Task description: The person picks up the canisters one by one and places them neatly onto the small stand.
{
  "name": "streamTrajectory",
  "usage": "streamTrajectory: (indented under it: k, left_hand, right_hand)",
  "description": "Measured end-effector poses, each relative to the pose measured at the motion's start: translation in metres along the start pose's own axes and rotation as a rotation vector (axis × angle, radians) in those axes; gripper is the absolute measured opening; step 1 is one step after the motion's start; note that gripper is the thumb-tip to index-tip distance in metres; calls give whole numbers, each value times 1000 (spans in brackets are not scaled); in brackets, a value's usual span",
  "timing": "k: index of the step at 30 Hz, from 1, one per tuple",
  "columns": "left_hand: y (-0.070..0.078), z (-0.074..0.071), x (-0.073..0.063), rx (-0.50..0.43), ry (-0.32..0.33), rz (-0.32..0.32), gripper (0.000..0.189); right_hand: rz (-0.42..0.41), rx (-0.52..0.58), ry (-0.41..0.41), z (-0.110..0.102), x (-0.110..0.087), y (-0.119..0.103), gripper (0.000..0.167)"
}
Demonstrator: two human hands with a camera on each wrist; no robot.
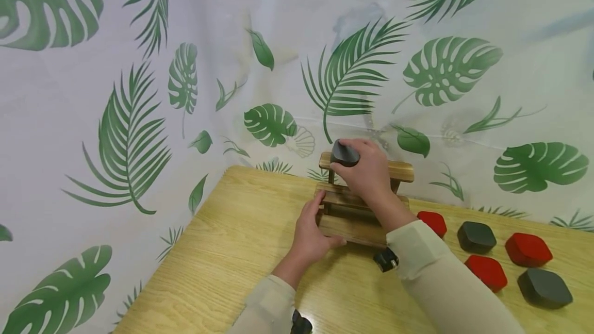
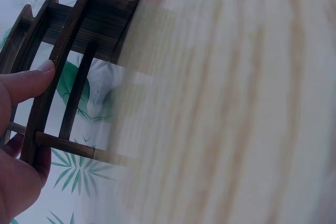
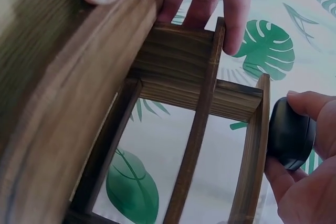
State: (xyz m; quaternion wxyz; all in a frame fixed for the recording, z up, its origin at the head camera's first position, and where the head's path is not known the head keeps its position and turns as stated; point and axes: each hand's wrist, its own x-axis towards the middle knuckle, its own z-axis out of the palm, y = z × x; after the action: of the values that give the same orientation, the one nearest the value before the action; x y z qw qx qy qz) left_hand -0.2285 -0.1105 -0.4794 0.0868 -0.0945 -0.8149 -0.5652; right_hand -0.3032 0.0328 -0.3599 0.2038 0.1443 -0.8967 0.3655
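A brown wooden three-step stand (image 1: 355,228) is on the table by the patterned cloth. My left hand (image 1: 312,231) grips its left end, thumb at the lowest step's front edge and fingers reaching up toward the middle step. In the left wrist view, the left thumb and fingers (image 2: 23,182) close around a dark slat. My right hand (image 1: 368,169) pinches a dark grey block with rounded corners (image 1: 344,153) at the left end of the top step. The right wrist view has this black-looking block (image 3: 290,135) held between thumb and fingers, right against the top board.
Right of the stand lie red blocks (image 1: 529,249) and grey blocks (image 1: 476,237) of similar rounded shape, one red block (image 1: 431,223) close to the right forearm. A leaf-print cloth (image 1: 287,55) hangs behind and left of the wooden table (image 1: 241,220).
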Motion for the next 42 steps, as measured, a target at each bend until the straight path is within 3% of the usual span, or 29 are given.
streamTrajectory:
  k: [8,16,42]
  left_hand:
    - [1,0,-2,6,3,3,111]
    - [0,1,-4,4,-6,-11,112]
    - [-2,1,-1,13,12,26,113]
  right_hand:
    - [59,-58,-111,-3,5,-3,55]
    - [101,-99,-162,-3,9,-5,56]
    - [91,-159,-158,-2,12,-9,60]
